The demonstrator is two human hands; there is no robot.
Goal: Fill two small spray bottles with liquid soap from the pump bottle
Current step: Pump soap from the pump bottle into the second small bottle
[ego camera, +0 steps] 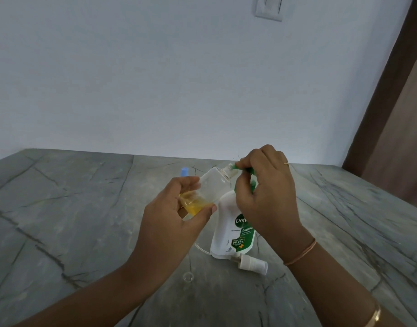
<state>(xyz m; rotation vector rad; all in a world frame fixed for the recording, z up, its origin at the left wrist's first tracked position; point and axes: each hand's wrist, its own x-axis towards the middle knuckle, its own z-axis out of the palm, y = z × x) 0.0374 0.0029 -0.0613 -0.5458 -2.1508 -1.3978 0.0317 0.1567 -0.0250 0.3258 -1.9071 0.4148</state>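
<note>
My left hand [172,215] grips a small clear spray bottle [211,185], tilted with its open neck up and to the right; yellow soap pools in its lower end. The neck meets the green pump nozzle [238,166] of the white pump bottle [228,230], which stands on the table. My right hand [266,192] is curled over the green pump head, fingers on the nozzle. A white spray cap [253,263] with its thin tube lies on the table in front of the pump bottle. Behind my left hand a blue cap [184,172] pokes up; its bottle is hidden.
The grey stone table [84,220] runs up to a white wall. A brown door frame [387,102] stands at the right. A small bubble or droplet [188,277] sits on the table near my left forearm.
</note>
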